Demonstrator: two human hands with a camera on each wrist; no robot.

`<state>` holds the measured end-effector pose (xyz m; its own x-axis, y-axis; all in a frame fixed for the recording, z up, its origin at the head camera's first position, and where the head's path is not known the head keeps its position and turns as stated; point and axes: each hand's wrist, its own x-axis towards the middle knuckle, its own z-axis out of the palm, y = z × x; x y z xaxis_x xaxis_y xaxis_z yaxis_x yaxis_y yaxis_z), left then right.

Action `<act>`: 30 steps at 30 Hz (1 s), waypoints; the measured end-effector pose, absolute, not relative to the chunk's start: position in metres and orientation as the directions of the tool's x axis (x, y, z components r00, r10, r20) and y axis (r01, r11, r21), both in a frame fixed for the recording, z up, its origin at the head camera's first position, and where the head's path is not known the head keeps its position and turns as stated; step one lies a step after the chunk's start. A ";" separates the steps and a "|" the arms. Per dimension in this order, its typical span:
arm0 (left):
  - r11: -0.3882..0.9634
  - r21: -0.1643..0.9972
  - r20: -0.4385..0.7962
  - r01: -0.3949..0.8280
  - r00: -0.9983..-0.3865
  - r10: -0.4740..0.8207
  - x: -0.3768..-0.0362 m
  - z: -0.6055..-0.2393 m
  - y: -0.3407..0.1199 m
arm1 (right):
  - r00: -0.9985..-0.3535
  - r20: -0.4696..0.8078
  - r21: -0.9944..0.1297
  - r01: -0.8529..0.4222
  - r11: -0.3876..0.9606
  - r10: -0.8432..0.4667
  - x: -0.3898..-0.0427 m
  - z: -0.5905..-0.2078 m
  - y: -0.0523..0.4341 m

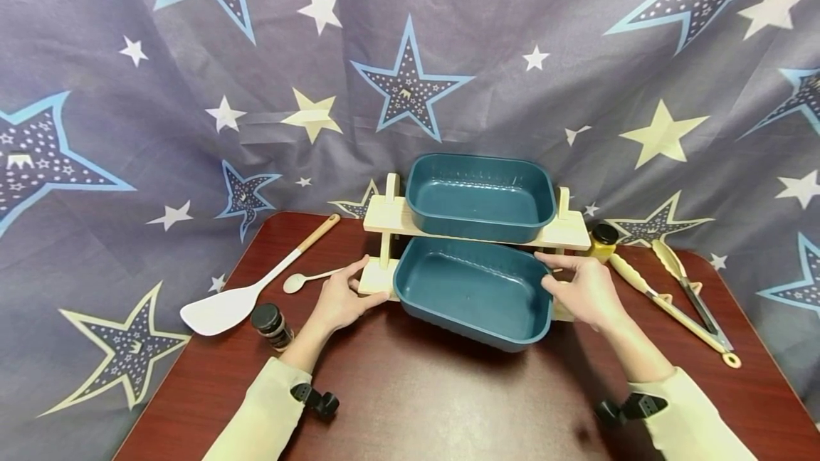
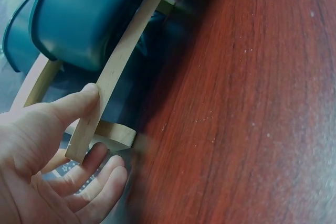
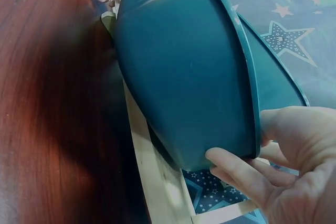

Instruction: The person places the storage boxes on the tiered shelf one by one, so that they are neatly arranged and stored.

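A pale wooden two-tier rack (image 1: 570,232) stands on the dark red table (image 1: 410,404). It carries an upper teal tub (image 1: 480,196) and a lower teal tub (image 1: 474,292). My left hand (image 1: 342,299) grips the rack's lower left bar (image 2: 113,74), thumb on top and fingers beneath the foot. My right hand (image 1: 579,290) holds the right end of the lower teal tub (image 3: 189,72), thumb along its rim and fingers curled under its corner.
Left of the rack lie a white spatula with a wooden handle (image 1: 246,290), a small cream spoon (image 1: 304,279) and a black-capped spice jar (image 1: 272,326). On the right are a yellow jar (image 1: 603,240) and cream tongs (image 1: 679,297). A star-print cloth (image 1: 192,91) hangs behind.
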<state>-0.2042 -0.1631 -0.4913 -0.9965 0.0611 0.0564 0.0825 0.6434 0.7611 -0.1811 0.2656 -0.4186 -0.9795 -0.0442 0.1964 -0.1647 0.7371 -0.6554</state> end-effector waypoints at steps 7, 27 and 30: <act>0.645 0.760 0.057 0.082 -0.997 0.060 -0.205 -0.493 -0.163 | -0.976 0.217 -0.667 -0.169 0.726 -0.028 -0.186 -0.419 0.264; 0.627 0.775 0.052 0.079 -0.997 0.061 -0.205 -0.491 -0.163 | -0.961 0.273 -0.651 -0.152 0.743 0.042 -0.189 -0.428 0.261; 0.629 0.774 0.051 0.078 -0.997 0.061 -0.204 -0.491 -0.163 | -0.959 0.277 -0.659 -0.141 0.739 0.064 -0.188 -0.432 0.261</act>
